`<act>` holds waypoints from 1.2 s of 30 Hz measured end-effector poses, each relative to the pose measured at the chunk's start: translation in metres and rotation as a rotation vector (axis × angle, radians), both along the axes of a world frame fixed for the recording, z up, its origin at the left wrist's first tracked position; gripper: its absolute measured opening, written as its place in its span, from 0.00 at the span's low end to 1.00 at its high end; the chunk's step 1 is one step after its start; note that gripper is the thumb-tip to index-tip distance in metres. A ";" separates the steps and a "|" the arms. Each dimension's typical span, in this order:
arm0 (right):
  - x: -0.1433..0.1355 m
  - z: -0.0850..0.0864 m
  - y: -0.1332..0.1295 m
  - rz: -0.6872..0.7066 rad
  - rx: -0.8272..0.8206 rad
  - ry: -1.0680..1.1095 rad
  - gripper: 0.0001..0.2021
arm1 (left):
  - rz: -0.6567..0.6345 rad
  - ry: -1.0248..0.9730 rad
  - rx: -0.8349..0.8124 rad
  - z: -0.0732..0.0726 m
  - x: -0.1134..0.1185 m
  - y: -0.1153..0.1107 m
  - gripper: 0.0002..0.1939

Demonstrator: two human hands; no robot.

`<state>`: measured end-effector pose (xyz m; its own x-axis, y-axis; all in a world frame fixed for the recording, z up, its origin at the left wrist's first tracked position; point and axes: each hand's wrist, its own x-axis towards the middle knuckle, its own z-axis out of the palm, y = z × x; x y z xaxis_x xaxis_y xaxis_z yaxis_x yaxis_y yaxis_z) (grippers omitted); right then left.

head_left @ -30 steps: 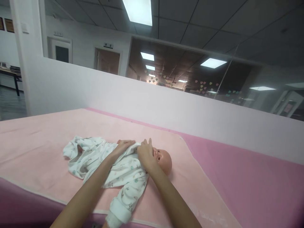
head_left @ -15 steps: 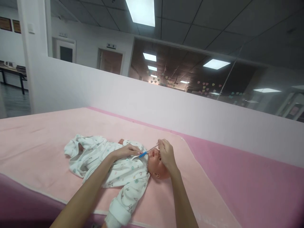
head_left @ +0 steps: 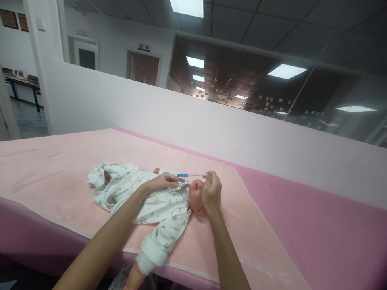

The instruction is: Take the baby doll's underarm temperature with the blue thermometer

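Observation:
A baby doll (head_left: 196,199) lies on its back in a white printed outfit (head_left: 160,205), its head toward the right and its mouth open. My right hand (head_left: 212,186), above the doll's head, pinches one end of a thin pale stick with a blue end (head_left: 182,175). The stick is level over the doll's neck and chin, the blue end pointing left. On the doll's chest rests my left hand (head_left: 163,182), its fingers stretched out just beneath the blue end. It holds nothing that I can see.
A pale pink sheet (head_left: 54,169) covers the padded pink surface (head_left: 317,201) under the doll. Behind it runs a low white wall (head_left: 242,137) topped by a glass pane. One doll arm (head_left: 134,278) hangs over the front edge.
The stick has gone from slanting down toward the left to lying level, its blue end now raised off the outfit near the left fingers. The camera view has shifted slightly.

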<state>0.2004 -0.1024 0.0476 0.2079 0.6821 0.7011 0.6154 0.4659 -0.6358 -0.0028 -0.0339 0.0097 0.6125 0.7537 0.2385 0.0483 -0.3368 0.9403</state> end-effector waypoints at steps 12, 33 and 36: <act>-0.016 -0.016 0.003 -0.061 0.236 -0.347 0.16 | 0.149 -0.777 -0.330 -0.008 0.001 0.011 0.13; -0.017 -0.023 0.012 -0.110 0.287 -0.427 0.13 | 0.098 -0.939 -0.357 -0.007 -0.002 0.008 0.10; -0.017 -0.023 0.012 -0.109 0.278 -0.433 0.13 | 0.057 -0.954 -0.347 -0.009 -0.003 0.008 0.10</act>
<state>0.1832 -0.0908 0.0243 -0.0819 0.4483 0.8901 0.8487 0.4996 -0.1735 -0.0054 -0.0259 0.0011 0.2425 0.8964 0.3712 -0.7655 -0.0582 0.6407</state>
